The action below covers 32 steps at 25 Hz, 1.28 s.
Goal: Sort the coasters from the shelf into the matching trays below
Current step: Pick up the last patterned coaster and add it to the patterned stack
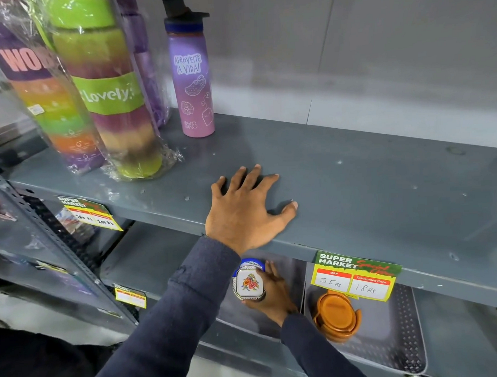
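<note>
Roughly, a grey metal shelf (355,178) spans the frame, mostly bare at centre and right. Upper left: two plastic-wrapped striped bottles, one reading "WOW" (42,92), one with a green band reading "Lovely" (109,89); beside them a purple bottle (192,76) reading "APROVEITE A VIDA!". Price tag (356,274) on the shelf lip, lower right: "SUPER MARKET", "MRP 35 Rs", "Discounted Price 18 Rs"; it covers part of the right tray (396,341), which holds an orange coaster stack (337,315). A second yellow tag (90,213) sits at left, its writing too blurred to read. Left hand (242,211) lies flat on the shelf, fingers spread, holding nothing. Right hand (272,295), lower centre under the shelf, is clamped on a white floral coaster (249,283), face up toward the camera over the left tray (291,272), blue round coaster (252,263) just behind. Coaster is squarish; long axis unclear.
</note>
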Each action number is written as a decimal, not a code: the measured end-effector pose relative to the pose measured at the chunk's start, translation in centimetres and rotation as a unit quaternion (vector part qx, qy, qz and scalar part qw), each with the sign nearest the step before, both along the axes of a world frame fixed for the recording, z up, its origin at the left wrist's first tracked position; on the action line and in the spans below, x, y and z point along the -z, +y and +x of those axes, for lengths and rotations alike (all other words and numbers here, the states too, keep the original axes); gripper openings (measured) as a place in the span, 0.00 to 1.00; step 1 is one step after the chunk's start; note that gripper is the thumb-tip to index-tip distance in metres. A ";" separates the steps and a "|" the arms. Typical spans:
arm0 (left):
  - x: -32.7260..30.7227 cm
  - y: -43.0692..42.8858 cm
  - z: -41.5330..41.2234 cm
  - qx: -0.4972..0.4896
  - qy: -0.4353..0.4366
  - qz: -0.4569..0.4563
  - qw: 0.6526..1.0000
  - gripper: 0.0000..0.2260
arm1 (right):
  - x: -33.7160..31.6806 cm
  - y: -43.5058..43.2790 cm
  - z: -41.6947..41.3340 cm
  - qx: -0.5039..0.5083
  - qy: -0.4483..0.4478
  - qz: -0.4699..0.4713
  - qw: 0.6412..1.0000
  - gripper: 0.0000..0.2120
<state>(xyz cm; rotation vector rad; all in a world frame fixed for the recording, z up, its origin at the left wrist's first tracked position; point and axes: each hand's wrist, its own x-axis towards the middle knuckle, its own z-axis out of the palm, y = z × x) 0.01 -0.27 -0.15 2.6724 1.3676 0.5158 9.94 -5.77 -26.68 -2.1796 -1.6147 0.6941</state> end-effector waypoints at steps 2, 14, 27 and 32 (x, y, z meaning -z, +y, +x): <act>0.0 0.0 0.0 0.000 0.001 -0.001 1.000 0.33 | 0.2 0.0 0.0 -0.009 -0.028 0.000 1.000 0.46; 0.1 0.0 0.1 -0.006 0.004 0.004 1.000 0.34 | -0.5 1.3 0.8 -0.052 -0.036 -0.011 0.998 0.48; 0.5 0.1 0.2 -0.011 -0.005 0.013 1.000 0.35 | -1.5 3.0 1.7 -0.120 -0.113 -0.078 0.983 0.33; 0.4 0.2 0.2 -0.013 -0.005 0.010 1.000 0.35 | -1.7 2.6 1.7 -0.118 -0.113 -0.083 0.983 0.35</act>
